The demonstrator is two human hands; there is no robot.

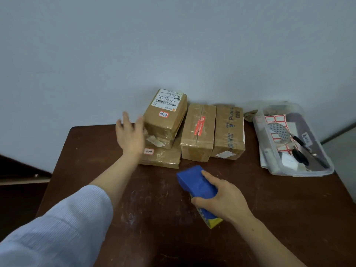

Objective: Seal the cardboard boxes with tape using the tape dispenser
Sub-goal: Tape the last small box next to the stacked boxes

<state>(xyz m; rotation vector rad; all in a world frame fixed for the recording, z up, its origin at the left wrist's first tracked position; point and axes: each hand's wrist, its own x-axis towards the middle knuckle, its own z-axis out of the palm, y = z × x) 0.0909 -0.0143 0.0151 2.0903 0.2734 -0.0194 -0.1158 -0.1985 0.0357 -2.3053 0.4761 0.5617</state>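
Observation:
Several brown cardboard boxes stand at the back of the dark wooden table (96, 170). A labelled box (165, 117) sits tilted on top of a flat box (163, 157) at the left. Two more boxes, one with a red sticker (198, 132) and one with blue writing (228, 132), stand to the right. My left hand (131, 135) is spread, fingers straight, next to the left side of the tilted top box. My right hand (221, 197) grips the blue tape dispenser (196, 182) on the table in front of the boxes.
A clear plastic bin (325, 166) at the back right holds red-bordered labels, a perforated metal tool, scissors and papers. A pale wall runs right behind the boxes. A dark ledge lies to the left of the table.

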